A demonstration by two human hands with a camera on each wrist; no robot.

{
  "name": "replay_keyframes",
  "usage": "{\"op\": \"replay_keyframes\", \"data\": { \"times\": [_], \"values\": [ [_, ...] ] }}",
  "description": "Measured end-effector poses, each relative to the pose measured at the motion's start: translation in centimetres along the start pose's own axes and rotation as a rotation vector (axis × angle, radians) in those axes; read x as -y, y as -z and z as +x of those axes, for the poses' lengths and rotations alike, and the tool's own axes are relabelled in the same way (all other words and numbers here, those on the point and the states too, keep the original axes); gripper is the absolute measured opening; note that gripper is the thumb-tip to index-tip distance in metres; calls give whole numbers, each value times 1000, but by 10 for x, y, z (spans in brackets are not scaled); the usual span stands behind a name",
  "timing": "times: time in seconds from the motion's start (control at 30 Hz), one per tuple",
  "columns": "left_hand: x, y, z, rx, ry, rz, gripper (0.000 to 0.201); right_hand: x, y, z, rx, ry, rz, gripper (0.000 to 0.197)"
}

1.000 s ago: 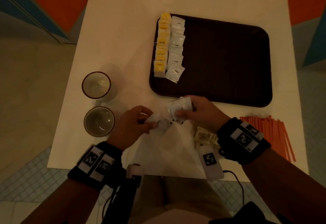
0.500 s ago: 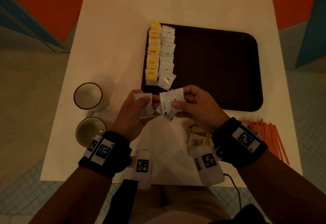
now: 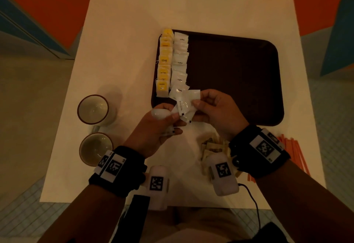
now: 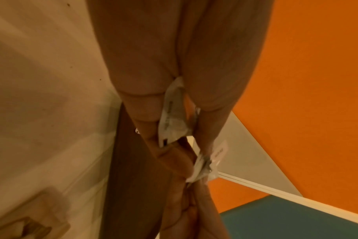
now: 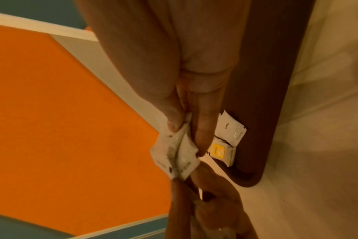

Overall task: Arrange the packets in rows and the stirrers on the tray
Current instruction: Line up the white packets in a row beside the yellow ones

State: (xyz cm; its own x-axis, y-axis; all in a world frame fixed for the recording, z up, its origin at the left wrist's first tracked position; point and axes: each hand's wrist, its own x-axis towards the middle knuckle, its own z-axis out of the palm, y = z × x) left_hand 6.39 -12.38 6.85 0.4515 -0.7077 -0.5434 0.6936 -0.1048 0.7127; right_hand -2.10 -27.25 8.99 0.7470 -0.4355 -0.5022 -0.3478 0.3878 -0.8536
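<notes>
Your right hand point(image 3: 216, 114) pinches a small bunch of white packets point(image 3: 186, 105) between thumb and forefinger, and in the right wrist view the thumb point(image 5: 173, 119) presses on the top edge of the bunch point(image 5: 175, 155). Your left hand point(image 3: 155, 128) touches the lower end of the same bunch with its thumb and fingertips, and it also grips other white packets point(image 4: 172, 113) inside the curled fingers; how many there are, I cannot tell. Both hands are raised above the near left corner of the dark brown tray point(image 3: 239, 82). On the left side of the tray lie two rows that go away from you: a row of yellow packets point(image 3: 164, 62) at the edge and a row of white coffee packets point(image 3: 180, 61) just beside it. On the white table point(image 3: 134, 22), under your right wrist, there is a loose heap of brownish packets point(image 3: 212, 147). The orange stirrers point(image 3: 295, 151) lie on the table at the right, off the tray. Two cups point(image 3: 93, 108) stand at the left, one nearer to you than the other.
</notes>
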Motion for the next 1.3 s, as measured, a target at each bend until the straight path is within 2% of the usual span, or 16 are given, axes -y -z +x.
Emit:
{"op": "replay_keyframes", "data": {
  "times": [0.1,0.2,0.3,0.4,0.5,0.57,0.67,0.77,0.87,0.93,1.07,1.13,1.2,1.27,1.3],
  "values": [
    [-3,0,2,-18,-10,-10,6,5,2,3,0,30,-41,13],
    [-2,-1,2,35,26,-25,8,7,0,6,39,66,-193,14],
    [0,-4,2,70,38,-5,17,6,-6,6,118,91,-307,13],
    [2,-3,4,69,12,65,32,4,-10,5,94,133,-344,9],
    [4,-1,4,100,1,91,33,2,-15,4,96,173,-387,8],
    [4,0,4,99,19,117,26,2,-19,3,112,189,-393,7],
    [4,4,6,104,62,72,23,7,-14,4,7,224,-366,9],
    [1,8,5,85,124,-96,25,17,3,8,-108,249,-406,10],
    [-1,8,4,100,180,-154,60,20,5,7,44,235,-615,12],
    [-2,5,4,148,201,-143,72,14,-8,5,169,218,-732,12],
    [2,1,5,209,146,-52,78,0,-26,5,163,308,-848,13],
    [6,5,6,233,135,-53,81,1,-26,4,163,223,-726,18],
    [12,9,6,239,113,-69,80,2,-24,1,246,100,-633,24],
    [15,8,6,204,68,-17,84,2,-22,-1,320,99,-644,20],
    [17,6,5,172,37,20,75,1,-22,-2,324,122,-647,19]
  ]
}}
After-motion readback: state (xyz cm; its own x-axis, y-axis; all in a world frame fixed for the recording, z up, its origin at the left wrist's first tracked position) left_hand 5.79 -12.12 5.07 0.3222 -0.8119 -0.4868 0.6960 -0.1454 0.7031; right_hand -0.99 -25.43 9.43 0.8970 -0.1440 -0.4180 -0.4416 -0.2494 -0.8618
